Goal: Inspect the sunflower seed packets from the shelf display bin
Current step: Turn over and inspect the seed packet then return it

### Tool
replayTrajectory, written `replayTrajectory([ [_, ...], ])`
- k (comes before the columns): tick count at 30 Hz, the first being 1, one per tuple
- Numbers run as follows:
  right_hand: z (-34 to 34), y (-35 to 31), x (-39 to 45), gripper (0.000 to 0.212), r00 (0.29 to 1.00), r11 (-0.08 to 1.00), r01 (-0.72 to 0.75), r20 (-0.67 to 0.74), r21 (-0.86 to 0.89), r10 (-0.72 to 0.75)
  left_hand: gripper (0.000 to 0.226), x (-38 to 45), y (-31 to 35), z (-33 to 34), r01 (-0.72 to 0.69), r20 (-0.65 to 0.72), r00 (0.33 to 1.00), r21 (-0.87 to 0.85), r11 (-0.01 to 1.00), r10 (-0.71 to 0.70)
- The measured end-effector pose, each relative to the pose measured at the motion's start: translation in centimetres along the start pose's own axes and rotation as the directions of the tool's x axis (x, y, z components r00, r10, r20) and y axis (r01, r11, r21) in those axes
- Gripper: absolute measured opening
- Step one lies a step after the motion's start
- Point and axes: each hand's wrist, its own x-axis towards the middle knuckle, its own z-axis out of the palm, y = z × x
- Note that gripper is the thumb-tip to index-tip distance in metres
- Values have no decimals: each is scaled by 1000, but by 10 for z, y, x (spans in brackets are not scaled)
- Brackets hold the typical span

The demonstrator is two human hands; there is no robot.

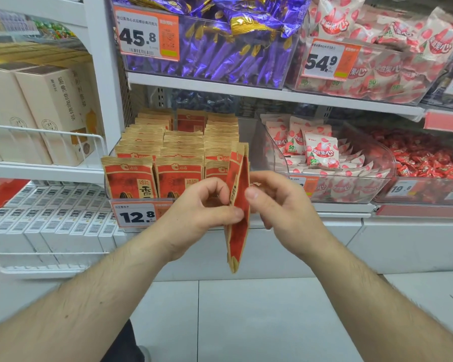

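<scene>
Head view: both hands (pixel 246 207) pinch upright seed packets (pixel 238 205) edge-on.

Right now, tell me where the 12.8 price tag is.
In the head view, left of centre: the 12.8 price tag hangs on the seed packet bin's front, just left of the left hand.

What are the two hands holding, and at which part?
Both the left hand and the right hand pinch red-and-brown paper seed packets, held edge-on, around mid-height.
</scene>
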Motion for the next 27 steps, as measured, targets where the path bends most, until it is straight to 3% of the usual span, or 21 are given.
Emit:
replayTrajectory([
  [5, -2, -2, 2, 51, 1000, 999, -30, -8, 14, 30, 36, -1, -2, 1, 7, 113, 994, 14, 1000, -8],
  [8, -3, -3, 1, 36, 998, 996, -52, 37, 78, 49, 37, -2, -2, 2, 20, 140, 990, -2, 1000, -19],
  [13, 0, -4, 0, 31, 999, 993, -46, 26, 109, 43, 41, -2, -3, 7, 63, 124, 990, -24, 998, -60],
  [20, 2, 1, 2, 20, 997, 991, -74, 8, 113, 74, 66, -2, -1, 8, 128, 101, 987, -31, 991, -125],
  [27, 3, 3, 5, 17, 995, 991, -95, -32, 90, 99, 61, -2, 0, 11, 171, 47, 984, -16, 985, -170],
])
